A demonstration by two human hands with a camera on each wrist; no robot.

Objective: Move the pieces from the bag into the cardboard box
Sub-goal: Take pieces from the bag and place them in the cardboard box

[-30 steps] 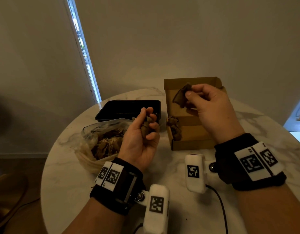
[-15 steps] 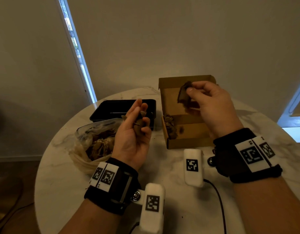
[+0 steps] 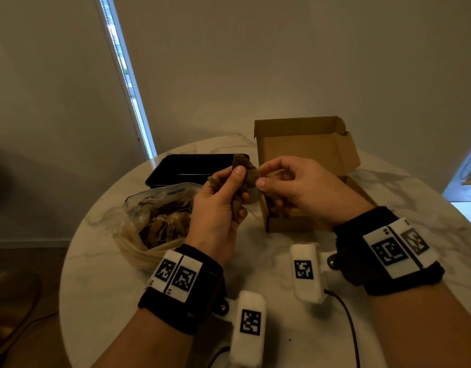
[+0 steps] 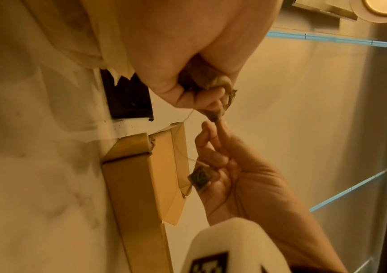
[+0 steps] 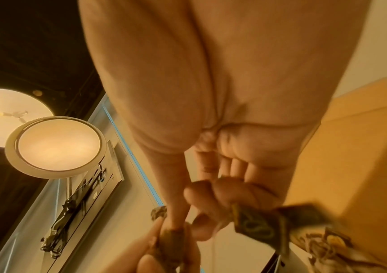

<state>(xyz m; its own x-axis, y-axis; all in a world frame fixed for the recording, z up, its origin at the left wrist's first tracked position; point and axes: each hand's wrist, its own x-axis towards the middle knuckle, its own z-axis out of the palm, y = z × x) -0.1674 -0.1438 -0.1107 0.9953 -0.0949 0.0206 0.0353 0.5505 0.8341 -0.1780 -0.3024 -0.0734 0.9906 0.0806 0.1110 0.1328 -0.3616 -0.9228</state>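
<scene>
gripping a bunch of brown pieces (image 3: 242, 173) with curled fingers, the left hand (image 3: 215, 208) holds them up above the table (image 3: 101, 261), between the bag (image 3: 160, 221) and the cardboard box (image 3: 308, 155). the right hand (image 3: 295, 187) meets it there, thumb and forefinger pinching the edge of one piece in that bunch, its other fingers loosely curled. more pieces fill the open bag at left; a few lie in the box's near left corner. a black tray (image 3: 189, 168) sits behind the bag.

A round marble table (image 3: 101, 274) stands before pale walls (image 3: 255, 62) and a bright window strip (image 3: 128, 83).
</scene>
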